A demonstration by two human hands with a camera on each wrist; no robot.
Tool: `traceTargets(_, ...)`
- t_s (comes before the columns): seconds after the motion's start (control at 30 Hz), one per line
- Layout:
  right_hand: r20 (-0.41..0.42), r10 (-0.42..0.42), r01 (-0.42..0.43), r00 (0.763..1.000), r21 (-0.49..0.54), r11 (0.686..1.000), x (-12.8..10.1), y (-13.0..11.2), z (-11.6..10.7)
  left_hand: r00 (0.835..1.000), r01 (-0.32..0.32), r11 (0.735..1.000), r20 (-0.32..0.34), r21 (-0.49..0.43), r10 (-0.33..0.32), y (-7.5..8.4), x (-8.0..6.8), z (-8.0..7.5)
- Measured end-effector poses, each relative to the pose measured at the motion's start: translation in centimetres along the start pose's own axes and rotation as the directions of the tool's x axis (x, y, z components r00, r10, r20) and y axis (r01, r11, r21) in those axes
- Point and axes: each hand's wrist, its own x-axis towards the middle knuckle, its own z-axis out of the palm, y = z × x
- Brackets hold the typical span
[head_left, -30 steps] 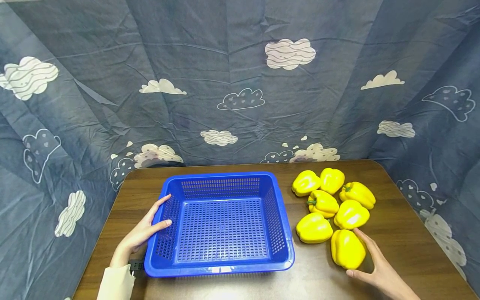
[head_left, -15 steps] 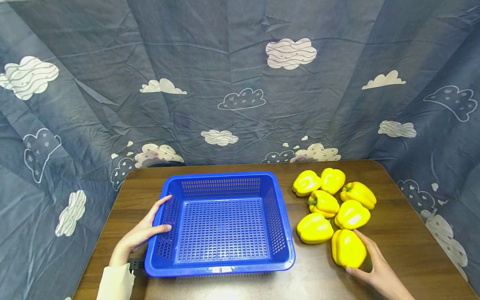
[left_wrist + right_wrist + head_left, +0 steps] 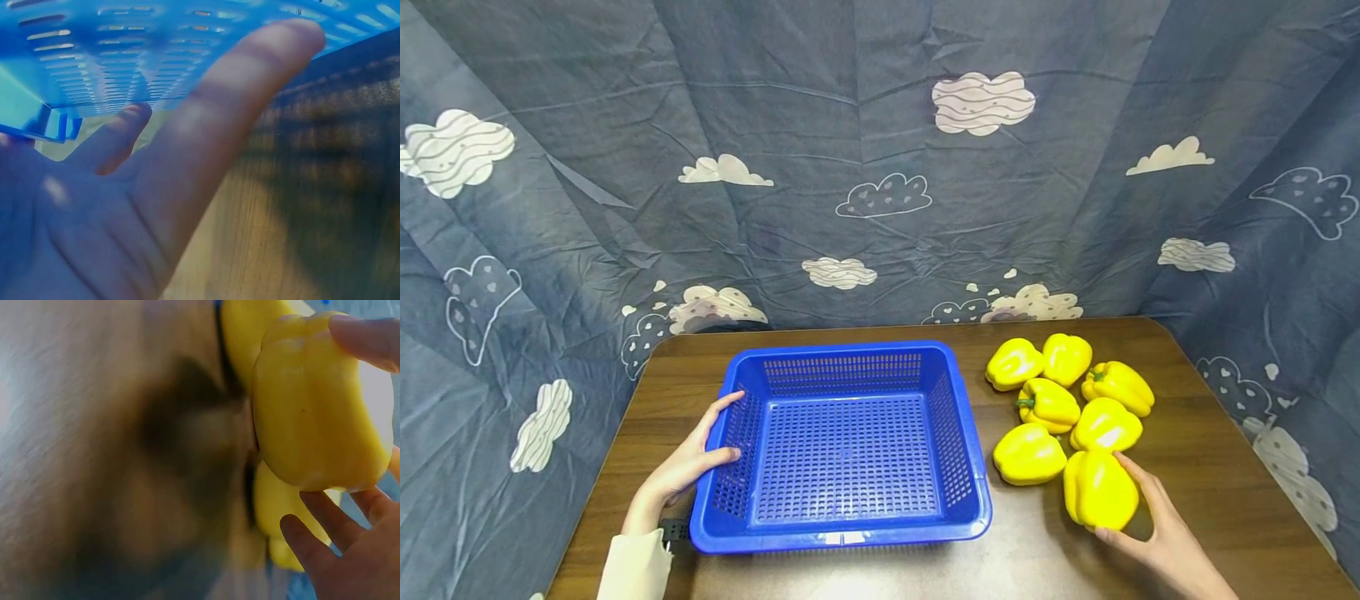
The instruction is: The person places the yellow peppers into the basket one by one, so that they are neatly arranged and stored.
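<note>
A blue plastic basket (image 3: 846, 537) with perforated walls sits on the table. My left hand (image 3: 681, 471) rests at its left side, thumb and one finger stretched out across the rim. In the left wrist view the straight thumb (image 3: 231, 106) lies against the perforated wall. My right hand (image 3: 1157, 533) holds a yellow bell pepper (image 3: 1101, 492) between thumb and fingertips, at the near end of a group of peppers. The right wrist view shows this bell pepper (image 3: 322, 403) raised from the wooden surface, with fingers below it and the thumb above.
Several other yellow bell peppers lie right of the basket, among them one near its right edge (image 3: 1030, 454) and one just behind the held pepper (image 3: 1105, 425). A dark curtain (image 3: 880, 242) with cloud prints hangs behind the wooden table (image 3: 1195, 467).
My right thumb and fingers have closed in on the nearest bell pepper, which has risen slightly and looks larger. My left hand and the basket stay where they were.
</note>
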Motion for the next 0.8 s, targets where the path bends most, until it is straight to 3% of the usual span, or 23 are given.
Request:
traceTargets(0.13, -0.026, -0.067, 0.067, 0.997, 0.004, 0.998, 0.3, -1.2, -0.4, 1.0, -0.025, 1.0, 0.012, -0.011, 0.025, 0.0, 0.1, 0.1)
traceTargets(0.37, -0.069, -0.221, 0.22, 0.973, -0.012, 0.975, 1.3, -3.2, -0.9, 1.0, -0.025, 1.0, -0.006, 0.003, 0.025, 0.2, 0.0, 0.3)
traceTargets(0.63, -0.034, -0.235, 0.235, 0.971, -0.002, 0.972, 3.0, -6.6, -0.7, 0.999, -0.018, 1.0, -0.036, 0.018, 0.019, 0.4, 0.0, 0.5)
traceTargets(0.8, -0.007, -0.315, 0.315, 0.949, 0.018, 0.949, 4.8, -9.0, -0.6, 0.999, -0.012, 1.0, -0.04, 0.022, 0.013, 0.4, 0.1, 0.5)
